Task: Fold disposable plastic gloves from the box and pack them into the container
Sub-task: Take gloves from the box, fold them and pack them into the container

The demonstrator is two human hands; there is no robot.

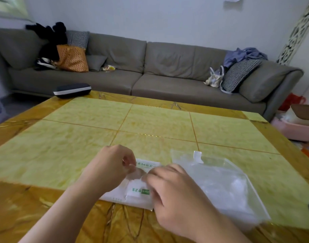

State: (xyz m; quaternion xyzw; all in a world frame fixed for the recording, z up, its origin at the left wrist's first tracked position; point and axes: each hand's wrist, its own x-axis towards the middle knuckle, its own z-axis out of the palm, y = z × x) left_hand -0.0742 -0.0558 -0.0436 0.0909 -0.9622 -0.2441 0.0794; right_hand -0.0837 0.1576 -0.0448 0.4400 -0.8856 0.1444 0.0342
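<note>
A flat white glove box point(132, 195) with green print lies on the table's near edge. Over its top opening my left hand point(108, 165) and my right hand point(174, 190) each pinch a thin clear plastic glove point(137, 173), which sits crumpled between the fingertips. To the right lies a clear plastic container point(220, 183), a flat transparent pouch with a white tab at its far edge. Both hands cover much of the box.
The yellow tiled table point(150, 123) has a brown marbled border. A dark case point(72, 90) sits at its far left corner. A grey sofa point(150, 74) with bags and cushions runs behind. A pink tub point(297, 130) stands on the floor at right.
</note>
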